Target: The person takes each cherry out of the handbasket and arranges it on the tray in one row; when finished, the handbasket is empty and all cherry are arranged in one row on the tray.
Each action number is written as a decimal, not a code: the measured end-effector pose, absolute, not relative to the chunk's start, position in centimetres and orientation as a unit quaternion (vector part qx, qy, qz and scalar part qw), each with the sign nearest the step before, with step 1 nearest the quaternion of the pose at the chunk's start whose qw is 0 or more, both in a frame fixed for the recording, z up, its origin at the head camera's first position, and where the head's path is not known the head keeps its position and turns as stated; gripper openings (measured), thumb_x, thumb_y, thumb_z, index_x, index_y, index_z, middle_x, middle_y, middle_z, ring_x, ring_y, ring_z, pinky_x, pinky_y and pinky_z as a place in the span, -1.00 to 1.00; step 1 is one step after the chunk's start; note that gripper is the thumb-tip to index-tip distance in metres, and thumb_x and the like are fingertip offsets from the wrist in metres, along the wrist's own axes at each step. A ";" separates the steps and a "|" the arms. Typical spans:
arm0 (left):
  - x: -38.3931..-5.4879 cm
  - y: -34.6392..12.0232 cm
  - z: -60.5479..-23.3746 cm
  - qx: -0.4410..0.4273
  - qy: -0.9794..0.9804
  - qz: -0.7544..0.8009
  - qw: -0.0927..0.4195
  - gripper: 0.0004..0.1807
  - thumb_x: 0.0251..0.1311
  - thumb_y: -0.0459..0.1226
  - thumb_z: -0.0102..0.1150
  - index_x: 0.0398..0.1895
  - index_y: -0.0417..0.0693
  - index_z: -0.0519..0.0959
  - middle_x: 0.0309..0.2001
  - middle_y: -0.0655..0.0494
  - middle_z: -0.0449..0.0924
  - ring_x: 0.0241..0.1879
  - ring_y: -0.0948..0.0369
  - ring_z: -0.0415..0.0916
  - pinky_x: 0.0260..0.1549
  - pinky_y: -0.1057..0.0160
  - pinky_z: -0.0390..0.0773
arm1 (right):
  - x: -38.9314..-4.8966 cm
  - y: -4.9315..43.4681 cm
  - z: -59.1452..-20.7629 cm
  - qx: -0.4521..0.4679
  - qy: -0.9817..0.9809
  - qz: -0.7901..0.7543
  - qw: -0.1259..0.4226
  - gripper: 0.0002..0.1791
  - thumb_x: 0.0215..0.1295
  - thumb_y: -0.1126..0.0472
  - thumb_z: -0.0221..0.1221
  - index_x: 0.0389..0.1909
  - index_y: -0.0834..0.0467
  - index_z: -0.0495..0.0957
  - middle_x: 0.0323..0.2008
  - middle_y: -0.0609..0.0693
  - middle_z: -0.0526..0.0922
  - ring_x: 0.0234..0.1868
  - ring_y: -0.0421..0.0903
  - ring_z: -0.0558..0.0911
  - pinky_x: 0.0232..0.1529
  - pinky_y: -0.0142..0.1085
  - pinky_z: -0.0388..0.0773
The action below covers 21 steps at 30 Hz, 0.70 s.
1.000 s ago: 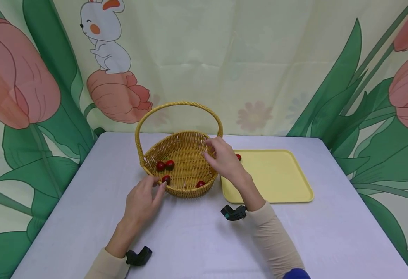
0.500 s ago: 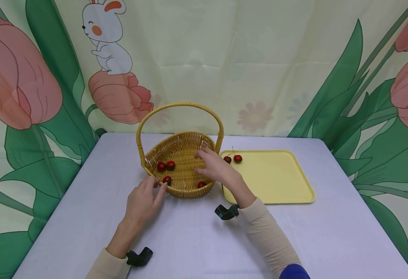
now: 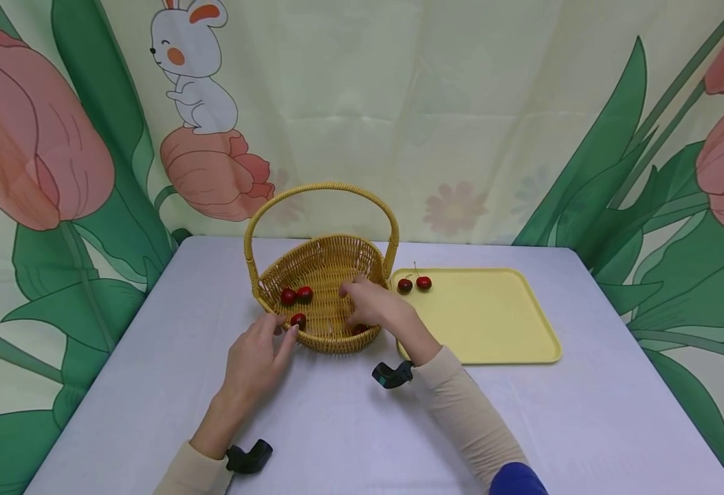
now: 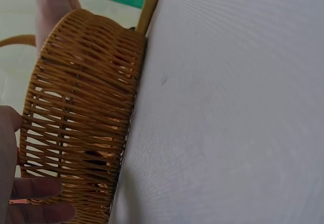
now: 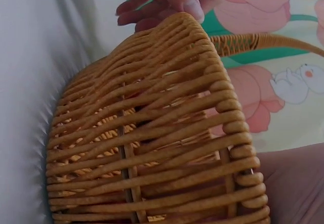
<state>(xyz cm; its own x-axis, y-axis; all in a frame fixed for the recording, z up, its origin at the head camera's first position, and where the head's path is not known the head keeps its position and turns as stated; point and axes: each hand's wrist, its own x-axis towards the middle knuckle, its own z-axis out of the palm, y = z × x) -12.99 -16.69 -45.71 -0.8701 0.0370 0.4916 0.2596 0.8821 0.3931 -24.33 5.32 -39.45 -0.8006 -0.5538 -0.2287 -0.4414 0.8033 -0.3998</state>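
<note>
A golden wicker basket (image 3: pixel 331 342) with a tall arched handle stands on the table. My left hand (image 3: pixel 255 361) holds its front-left rim, thumb at the edge and fingers against the outer wall in the left wrist view. Inside, two dark red cherries (image 3: pixel 296 295) lie side by side at the left, and another cherry (image 3: pixel 298 320) sits close to my left thumb. My right hand (image 3: pixel 374 302) reaches over the right rim into the basket, fingers bent downward and apart. Just under it a further cherry (image 3: pixel 359 330) is partly covered. The wicker wall hides my right fingertips in the right wrist view.
A flat yellow tray (image 3: pixel 485 316) lies right of the basket, its left edge close to the basket. Two stemmed cherries (image 3: pixel 414 284) rest in its far-left corner. A white cloth (image 3: pixel 337 433) covers the table, and a printed curtain (image 3: pixel 473 124) hangs behind.
My right hand has moved left from the basket's right rim and lowered inside, toward the front-right cherry. The cherries on the tray came into sight. My left hand kept its place on the rim.
</note>
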 end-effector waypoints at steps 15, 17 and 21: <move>-13.0 -16.7 -45.6 -0.091 -0.933 -0.230 0.263 -0.67 0.34 -0.08 0.17 -0.08 -0.17 0.57 -0.31 -0.02 0.65 -0.38 0.09 0.61 -0.43 0.07 0.56 | -24.3 4.2 -39.3 -0.287 0.926 -0.102 0.223 -0.53 0.13 0.19 0.46 0.05 0.09 0.55 -0.03 0.01 0.64 -0.11 -0.15 0.56 -0.07 -0.26 0.55; -13.0 -16.7 -45.6 -0.093 -0.932 -0.230 0.263 -0.67 0.34 -0.08 0.18 -0.08 -0.17 0.57 -0.31 -0.02 0.64 -0.39 0.09 0.60 -0.44 0.08 0.55 | -24.3 4.2 -39.3 -0.289 0.924 -0.104 0.226 -0.55 0.14 0.21 0.44 0.05 0.08 0.56 -0.03 0.00 0.64 -0.10 -0.14 0.55 -0.07 -0.26 0.54; -13.0 -16.7 -45.7 -0.092 -0.933 -0.231 0.262 -0.67 0.34 -0.08 0.18 -0.09 -0.17 0.57 -0.32 -0.02 0.64 -0.39 0.10 0.59 -0.45 0.08 0.54 | -24.4 4.0 -39.5 -0.304 0.920 -0.115 0.217 -0.58 0.17 0.25 0.40 0.07 0.10 0.56 -0.01 0.00 0.64 -0.07 -0.14 0.55 -0.04 -0.26 0.55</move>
